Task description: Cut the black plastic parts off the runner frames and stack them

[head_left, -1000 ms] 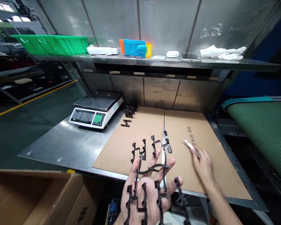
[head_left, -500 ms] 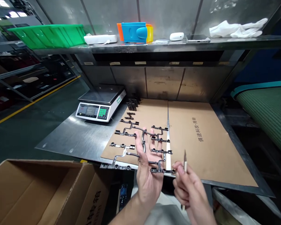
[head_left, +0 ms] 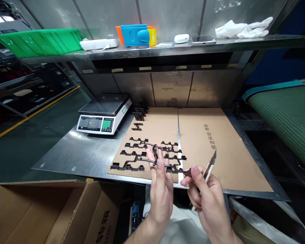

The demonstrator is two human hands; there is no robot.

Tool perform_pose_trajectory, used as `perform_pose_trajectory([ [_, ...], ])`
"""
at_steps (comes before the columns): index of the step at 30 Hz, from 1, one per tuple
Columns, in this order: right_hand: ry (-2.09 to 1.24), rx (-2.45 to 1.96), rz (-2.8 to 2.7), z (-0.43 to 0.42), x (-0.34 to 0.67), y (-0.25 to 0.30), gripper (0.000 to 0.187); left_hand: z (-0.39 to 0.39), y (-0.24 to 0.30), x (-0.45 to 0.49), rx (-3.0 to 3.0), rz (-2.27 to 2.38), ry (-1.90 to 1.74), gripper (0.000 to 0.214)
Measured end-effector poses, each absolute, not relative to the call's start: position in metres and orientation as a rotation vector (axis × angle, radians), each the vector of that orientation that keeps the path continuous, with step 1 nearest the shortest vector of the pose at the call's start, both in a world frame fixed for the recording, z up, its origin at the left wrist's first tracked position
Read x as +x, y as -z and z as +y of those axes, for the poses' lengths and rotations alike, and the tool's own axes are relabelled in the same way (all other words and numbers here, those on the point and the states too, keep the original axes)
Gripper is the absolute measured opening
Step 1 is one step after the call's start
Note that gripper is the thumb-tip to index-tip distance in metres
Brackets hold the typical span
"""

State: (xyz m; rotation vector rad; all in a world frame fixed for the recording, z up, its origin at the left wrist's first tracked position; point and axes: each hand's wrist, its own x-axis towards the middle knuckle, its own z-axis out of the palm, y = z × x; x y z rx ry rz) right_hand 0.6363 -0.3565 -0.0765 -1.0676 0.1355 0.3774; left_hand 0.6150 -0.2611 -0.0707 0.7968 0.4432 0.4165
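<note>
My left hand [head_left: 159, 189] is closed around the middle of a black plastic moulded frame [head_left: 127, 167], a sprue of thin curved runners with rows of small clip-like parts on both sides. It is held above the cardboard near the table's front edge. My right hand [head_left: 207, 200] grips a knife [head_left: 211, 162] with a pale handle, its blade pointing up and to the right. The thumb and forefinger of that hand also touch the frame's near right end. Farther back lie a small black plastic piece [head_left: 137, 126] and a stack of black parts [head_left: 139, 115].
Cardboard sheets [head_left: 198, 135] cover much of the metal table. A digital scale [head_left: 104, 115] stands at left, and an open carton [head_left: 38, 210] sits below. The shelf holds a green bin [head_left: 40, 42], a blue holder [head_left: 136, 35] and white gloves [head_left: 244, 29]. A green conveyor [head_left: 282, 105] runs at right.
The black frame has tilted flatter in my left hand. My right hand has come to its near right end, and the knife has swung from upright to leaning right.
</note>
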Motion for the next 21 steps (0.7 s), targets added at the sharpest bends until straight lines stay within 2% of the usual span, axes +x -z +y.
perform_pose_trajectory([
  [15, -0.356, -1.003, 0.170, -0.350, 0.647, 0.067, 0.051, -0.266, 0.067, 0.619, 0.751, 0.486, -0.401, 0.075],
  [21, -0.236, -1.067, 0.084, -0.361, 0.658, 0.077, 0.043, -0.248, 0.071, 0.623, 0.688, 0.394, -0.336, 0.056],
])
